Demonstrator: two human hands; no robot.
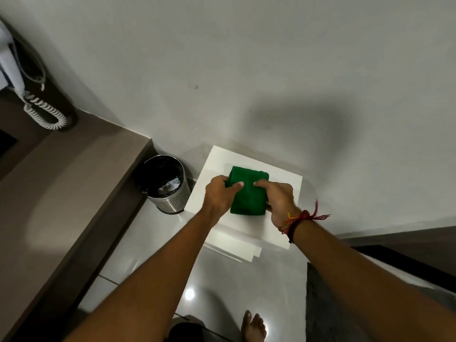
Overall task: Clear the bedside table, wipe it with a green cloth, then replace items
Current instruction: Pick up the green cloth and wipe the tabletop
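A person is holding a folded green cloth (248, 191) over a white bedside table (283, 183), both arms reaching down from the head-worn camera. The left hand (220, 193) is gripping the cloth's left edge, fingers curled round it and thumb lying across the top. The right hand (280, 201) is pinching the opposite edge, its thumb pointing inward so that the two thumbs are nearly meeting at the middle of the fold; its fingers are hidden under the cloth, and a red thread bracelet (299, 219) is circling that wrist. The cloth is sitting between the hands, over the middle of the tabletop; whether it is resting on the surface or hanging just above it cannot be told.

The cloth is looking soft, thick and light, sagging a little between the two grips. It should bend wherever it is not supported, so taking it by the folded edges, or pressing a flat palm on its centre, would likely keep the pad from opening out. The glossy tabletop is probably offering little friction, which should let the cloth glide. Beyond the left hand a steel bin (166, 185) is standing on the floor beside the table. No other items are visible on the tabletop.
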